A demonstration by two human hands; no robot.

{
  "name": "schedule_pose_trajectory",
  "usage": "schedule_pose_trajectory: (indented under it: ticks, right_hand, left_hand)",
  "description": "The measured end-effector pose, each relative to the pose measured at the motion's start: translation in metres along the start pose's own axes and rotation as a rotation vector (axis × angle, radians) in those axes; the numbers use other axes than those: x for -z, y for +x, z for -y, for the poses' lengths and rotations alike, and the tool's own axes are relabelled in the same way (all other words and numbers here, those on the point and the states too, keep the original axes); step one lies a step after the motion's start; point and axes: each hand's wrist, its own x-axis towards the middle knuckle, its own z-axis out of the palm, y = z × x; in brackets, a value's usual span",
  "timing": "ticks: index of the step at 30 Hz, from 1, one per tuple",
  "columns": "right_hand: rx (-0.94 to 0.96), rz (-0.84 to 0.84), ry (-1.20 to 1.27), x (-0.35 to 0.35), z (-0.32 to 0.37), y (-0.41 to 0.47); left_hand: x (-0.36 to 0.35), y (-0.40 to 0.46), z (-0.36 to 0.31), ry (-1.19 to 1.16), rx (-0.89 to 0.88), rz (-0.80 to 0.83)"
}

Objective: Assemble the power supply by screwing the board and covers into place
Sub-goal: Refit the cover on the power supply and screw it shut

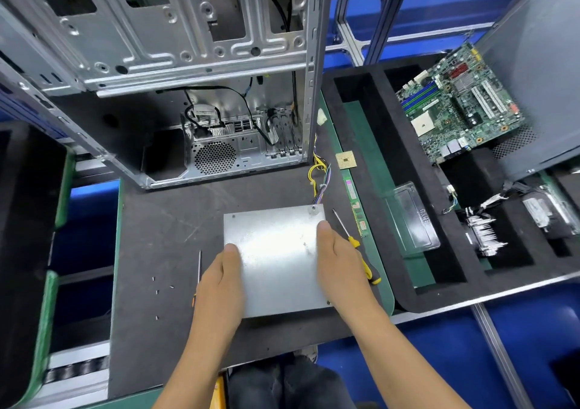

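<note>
Both hands clasp the power supply (276, 261) at lower centre: left hand (219, 283) on its left edge, right hand (337, 261) on its right. A yellow-handled screwdriver (356, 244) lies just right of the right hand, the nearer one; loose screws (157, 291) lie farther left.

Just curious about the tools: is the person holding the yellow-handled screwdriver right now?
No. The yellow-handled screwdriver lies on the mat beside the right hand, while both hands grip the metal power supply by its sides.
</note>
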Motion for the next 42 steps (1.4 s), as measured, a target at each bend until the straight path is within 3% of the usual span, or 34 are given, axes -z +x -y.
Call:
schedule_pose_trajectory:
  ticks: [14,19,24,32,35,42]
  right_hand:
    - [-0.041,0.043,-0.051,0.004,-0.001,0.007]
    - [-0.006,-0.004,-0.085,0.003,-0.001,0.006]
    - [-0.025,0.108,-0.205,0.0,-0.005,0.013]
    - [-0.088,0.02,-0.214,-0.01,-0.015,0.015]
    - [-0.078,-0.007,-0.068,-0.013,-0.01,0.012]
    - [-0.109,0.014,-0.041,-0.012,-0.007,0.007]
  left_hand:
    - [-0.004,-0.01,-0.008,0.099,0.01,-0.09]
    - [-0.003,-0.012,-0.006,0.132,-0.064,-0.161]
    - [-0.008,-0.008,-0.008,0.139,-0.054,-0.165]
    - [-0.014,-0.007,-0.005,0.168,-0.031,-0.186]
    - [-0.015,-0.007,-0.004,0.165,-0.035,-0.188]
    - [-0.016,-0.012,-0.007,0.141,-0.057,-0.178]
